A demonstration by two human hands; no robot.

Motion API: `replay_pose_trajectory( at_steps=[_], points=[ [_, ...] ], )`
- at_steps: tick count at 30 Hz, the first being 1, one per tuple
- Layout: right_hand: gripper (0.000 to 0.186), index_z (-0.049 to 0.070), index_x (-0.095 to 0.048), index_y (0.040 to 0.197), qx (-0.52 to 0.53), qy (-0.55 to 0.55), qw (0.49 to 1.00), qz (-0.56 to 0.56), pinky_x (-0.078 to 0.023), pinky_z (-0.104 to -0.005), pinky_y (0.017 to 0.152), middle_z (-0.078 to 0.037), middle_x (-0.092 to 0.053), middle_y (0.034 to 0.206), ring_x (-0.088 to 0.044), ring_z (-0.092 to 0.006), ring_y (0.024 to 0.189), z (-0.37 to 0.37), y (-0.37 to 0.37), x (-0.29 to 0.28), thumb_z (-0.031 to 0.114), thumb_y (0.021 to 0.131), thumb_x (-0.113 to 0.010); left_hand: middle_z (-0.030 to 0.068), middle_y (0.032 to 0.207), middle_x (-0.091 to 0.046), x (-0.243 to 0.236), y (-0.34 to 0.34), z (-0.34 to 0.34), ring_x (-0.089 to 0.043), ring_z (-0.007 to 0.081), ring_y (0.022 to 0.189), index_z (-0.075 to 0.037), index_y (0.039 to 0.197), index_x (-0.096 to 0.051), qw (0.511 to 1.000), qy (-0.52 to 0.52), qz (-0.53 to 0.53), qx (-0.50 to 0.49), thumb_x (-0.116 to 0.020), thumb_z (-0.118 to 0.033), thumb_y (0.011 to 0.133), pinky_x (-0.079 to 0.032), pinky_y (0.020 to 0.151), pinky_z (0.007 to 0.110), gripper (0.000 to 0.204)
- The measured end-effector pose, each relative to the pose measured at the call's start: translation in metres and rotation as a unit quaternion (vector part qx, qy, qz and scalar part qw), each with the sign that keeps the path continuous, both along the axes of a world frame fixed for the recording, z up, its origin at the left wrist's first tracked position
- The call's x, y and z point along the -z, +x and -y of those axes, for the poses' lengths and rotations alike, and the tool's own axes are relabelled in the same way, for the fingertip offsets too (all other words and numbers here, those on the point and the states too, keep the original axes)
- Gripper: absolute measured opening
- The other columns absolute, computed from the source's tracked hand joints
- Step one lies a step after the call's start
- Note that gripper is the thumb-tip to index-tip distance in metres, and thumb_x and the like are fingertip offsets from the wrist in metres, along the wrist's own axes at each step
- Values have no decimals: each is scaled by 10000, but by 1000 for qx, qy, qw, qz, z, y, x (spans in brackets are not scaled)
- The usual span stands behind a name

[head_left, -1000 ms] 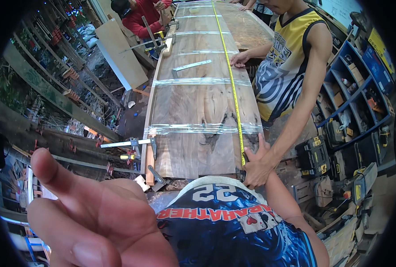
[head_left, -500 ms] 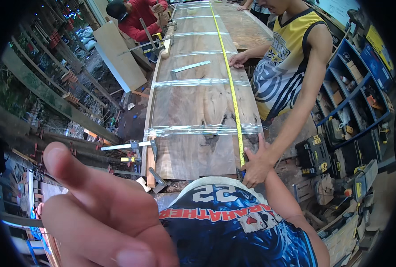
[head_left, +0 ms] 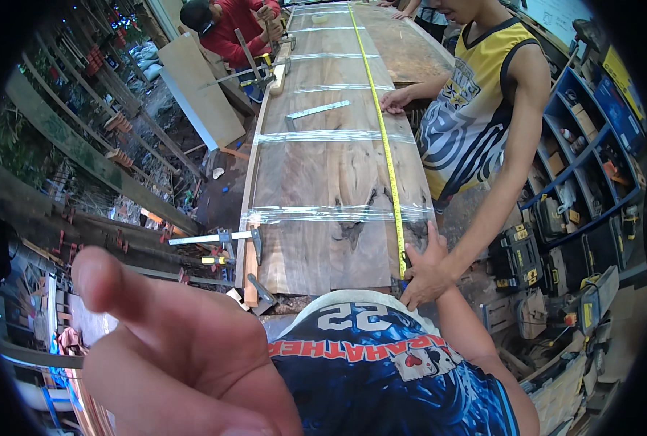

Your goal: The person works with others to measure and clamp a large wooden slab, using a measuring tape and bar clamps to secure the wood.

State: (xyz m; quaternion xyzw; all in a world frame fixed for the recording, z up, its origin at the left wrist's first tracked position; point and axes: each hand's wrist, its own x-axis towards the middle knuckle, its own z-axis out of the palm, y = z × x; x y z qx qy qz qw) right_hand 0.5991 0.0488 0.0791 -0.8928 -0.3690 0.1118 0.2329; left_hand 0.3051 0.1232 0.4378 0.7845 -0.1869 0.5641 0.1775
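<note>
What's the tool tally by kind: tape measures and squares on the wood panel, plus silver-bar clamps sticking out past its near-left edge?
Yellow tape measure, stretched along the wood panel: 1
Metal square: 1
Silver-bar clamp: 1
Total: 3

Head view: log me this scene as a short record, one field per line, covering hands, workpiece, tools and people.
Left hand: raised close to the camera, nothing seen in it
Right hand: near the tape's near end; grip unclear, overlapped by a co-worker's hand
Tape measure: yellow, laid lengthwise along the panel
Wooden panel: crossed by bands of clear wrap
Metal square: on panel, left of tape
Clamp: panel's near left edge
People: include one in yellow, one in red
</note>
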Motion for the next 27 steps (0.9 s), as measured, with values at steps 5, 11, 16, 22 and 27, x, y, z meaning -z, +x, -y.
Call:
replay_pose_trajectory(
  at_steps=[5, 11, 16, 22, 27],
  points=[
    [953, 105, -369, 1577, 7, 0, 1000, 5, -465, -486, 1053, -318, -542, 1334, -573, -467, 1220, 2, 0, 3, 456, 801, -794, -203, 1038, -562, 7, -11, 3, -497, 189, 1228, -278, 916, -592, 997, 18, 58, -42, -798, -504, 845, -78, 1272, 599, 314],
    [979, 160, -356, 1591, 16, 12, 999, -32, -412, -552, 1071, -322, -498, 1373, -522, -497, 1234, -1, 3, 7, 518, 782, -775, -198, 1055, -563, -1, -16, 1, -492, 200, 1246, -277, 978, -602, 999, -6, 22, -29, -792, -526, 846, -103, 1262, 616, 340],
    [940, 124, -379, 1578, 19, 1, 1000, -2, -474, -478, 1046, -301, -540, 1351, -587, -462, 1207, -6, -1, 2, 456, 799, -788, -193, 1071, -564, -10, -23, -14, -486, 215, 1265, -278, 1010, -614, 1000, 24, -16, -9, -784, -529, 854, -122, 1259, 624, 342],
    [948, 120, -371, 1583, 23, -11, 1000, -10, -457, -478, 1060, -321, -528, 1352, -567, -459, 1232, -2, 0, 1, 452, 796, -783, -42, 903, -654, 10, -7, -31, -654, 282, 957, -189, 840, -598, 963, -10, -154, -222, -847, -362, 806, -404, 1064, 591, 305],
    [978, 140, -349, 1595, 12, -8, 1000, -20, -413, -527, 1074, -343, -503, 1358, -527, -494, 1234, -2, 2, 5, 488, 786, -773, 85, 831, -709, 103, 4, -75, -692, 267, 837, -75, 755, -649, 884, -165, -317, -302, -863, -172, 759, -512, 843, 383, 235]
  ],
)
